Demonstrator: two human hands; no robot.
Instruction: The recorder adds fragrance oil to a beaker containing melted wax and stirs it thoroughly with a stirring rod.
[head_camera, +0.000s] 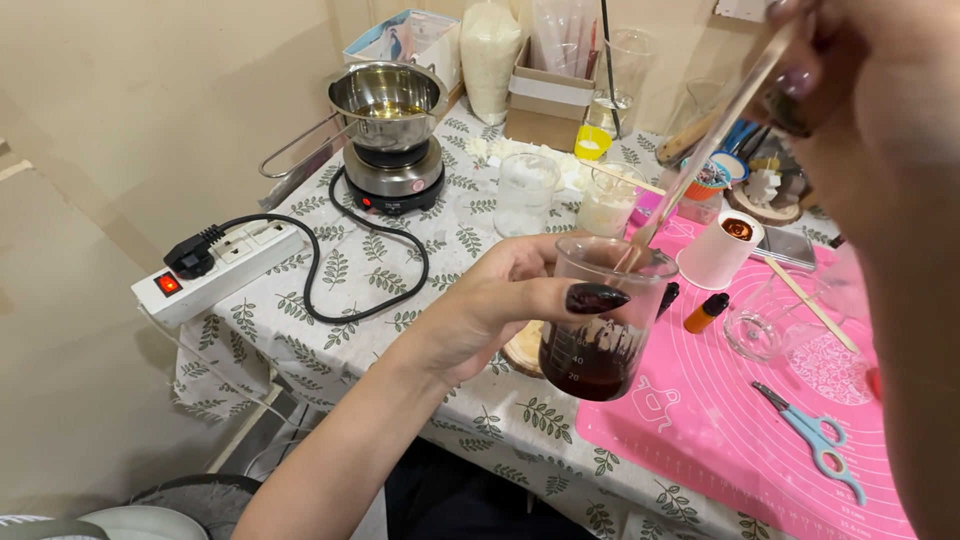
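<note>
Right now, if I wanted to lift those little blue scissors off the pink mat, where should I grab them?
Probably by the looped handles. The blue scissors lie flat and closed on the pink silicone mat, dark blades pointing up-left toward the small orange dropper bottle, loops toward the near right edge. Come from above on that near side, pinching the loops; nothing crowds them, and the pointed tips stay away from your fingers.

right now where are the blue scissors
In the head view the blue scissors lie at the lower right on the pink mat, right of the beaker that the left hand holds.
</note>
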